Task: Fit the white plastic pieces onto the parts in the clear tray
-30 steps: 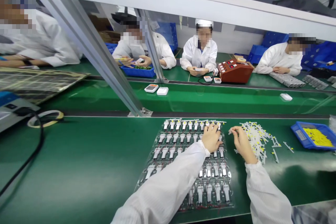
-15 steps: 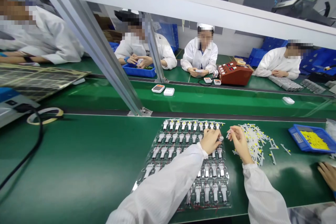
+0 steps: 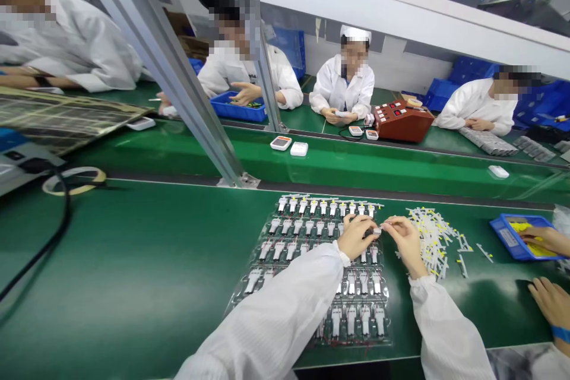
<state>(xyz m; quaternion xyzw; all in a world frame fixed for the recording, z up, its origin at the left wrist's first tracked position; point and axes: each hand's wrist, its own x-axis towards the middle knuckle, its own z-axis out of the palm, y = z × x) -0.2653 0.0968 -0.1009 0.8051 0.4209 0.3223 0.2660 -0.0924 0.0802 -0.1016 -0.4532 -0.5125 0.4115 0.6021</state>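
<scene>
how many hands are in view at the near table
4: the wearer's left hand over the tray, right hand beside the white pile; a co-worker's hand in the blue bin, another hand nearer the camera. Others may be hidden.

No legible text, label (image 3: pixel 509 237) on blue tray (image 3: pixel 522 254) too small, displays (image 3: pixel 398 113) on box (image 3: pixel 412 126) blurred

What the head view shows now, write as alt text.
The left hand holds a small pale piece over a clear tray of white parts, the right hand close beside it. To the right lie a pile of yellow-and-white strips and a blue bin with another person's hand inside; beyond are people in white coats.
</scene>
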